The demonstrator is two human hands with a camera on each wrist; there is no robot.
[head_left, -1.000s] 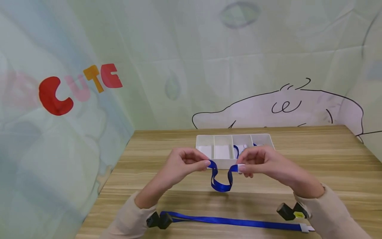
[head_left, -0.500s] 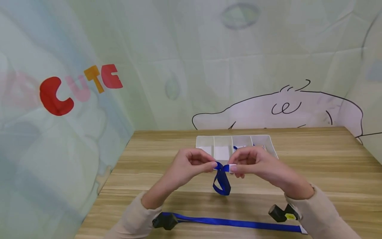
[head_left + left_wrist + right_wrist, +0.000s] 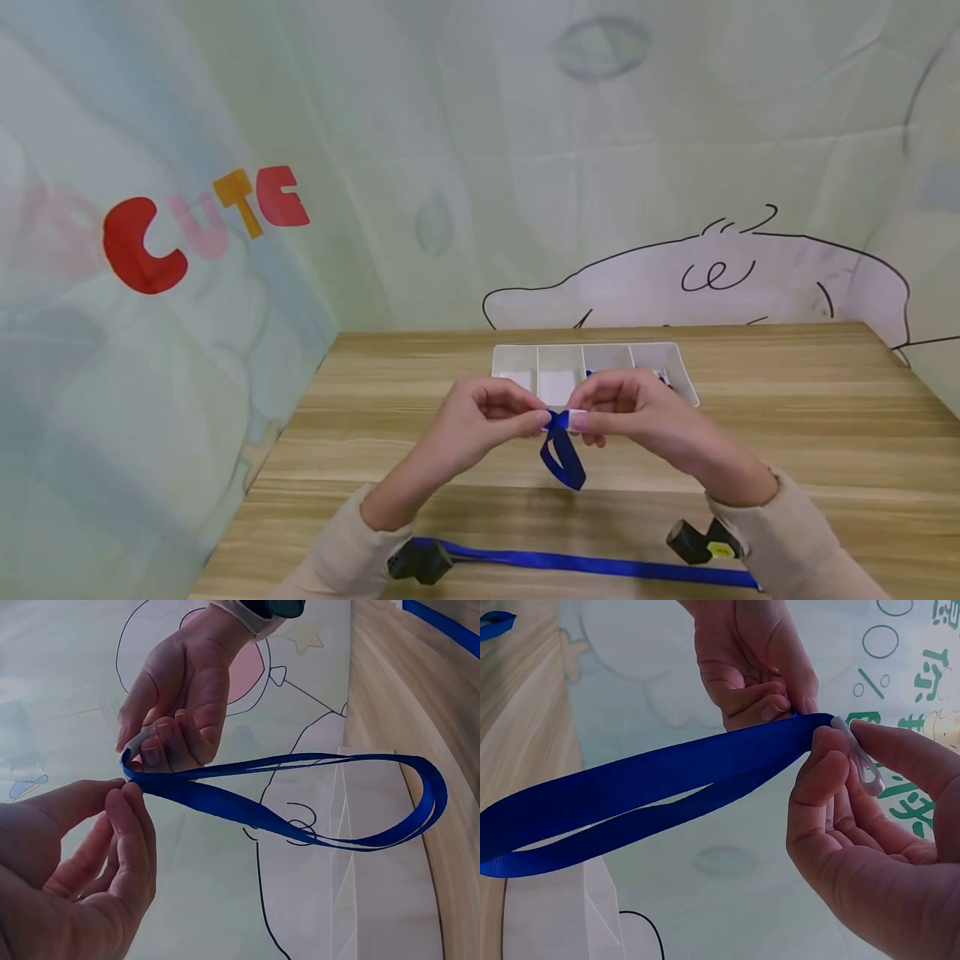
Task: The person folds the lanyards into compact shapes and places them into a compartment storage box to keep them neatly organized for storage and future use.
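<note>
A blue lanyard (image 3: 567,465) hangs in a loop between the two hands, above the wooden table. The left hand (image 3: 476,421) pinches the doubled band between thumb and fingertips. At the band's end, the right hand (image 3: 637,417) pinches the white plastic clip (image 3: 864,766), which shows between thumb and fingers in the right wrist view. The fingertips of both hands are close together. In the left wrist view the lanyard's long loop (image 3: 431,795) stretches away from the fingers. A second blue lanyard (image 3: 600,565) lies across the table's front, partly hidden by the forearms.
Behind the hands stands a white tray (image 3: 557,386) with several compartments. Its right-hand compartments hold blue and white items, partly hidden by the right hand. Printed cloth (image 3: 420,250) hangs behind and left of the table (image 3: 360,450).
Both hands have moved toward each other, and the band between them has gone from a wide U to a narrow closed loop. The second lanyard stays on the table.
</note>
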